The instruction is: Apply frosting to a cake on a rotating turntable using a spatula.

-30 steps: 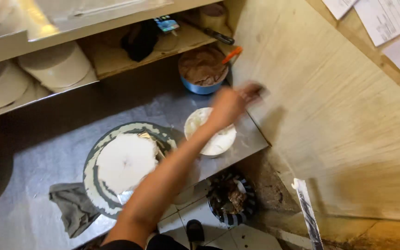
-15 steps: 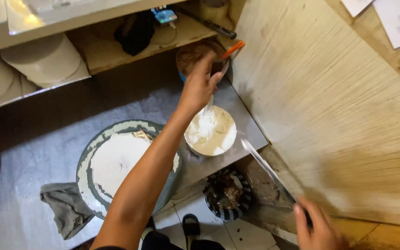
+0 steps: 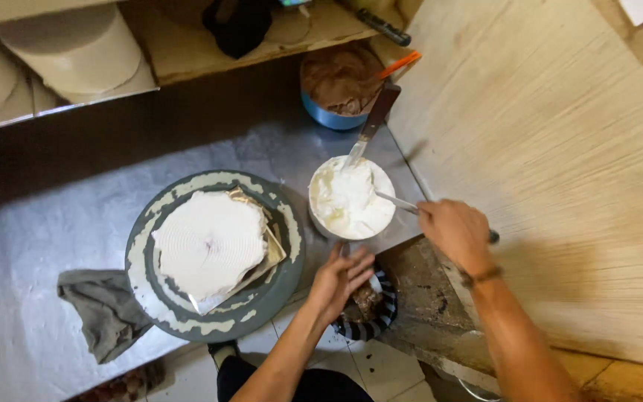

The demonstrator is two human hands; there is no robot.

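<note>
White round bowl of whipped cream sits at the counter's edge; right hand grips a metal spatula dipped inside, left hand open, empty just below.

Right hand: its closed fingers hide most of the dark handle of a thin metal spatula.
Spatula tip: buried in the white cream of the round white bowl.
Left hand: covers the bowl's near rim and part of a striped black-and-white bin.
Round white tubs: cut off by the top edge.
</note>
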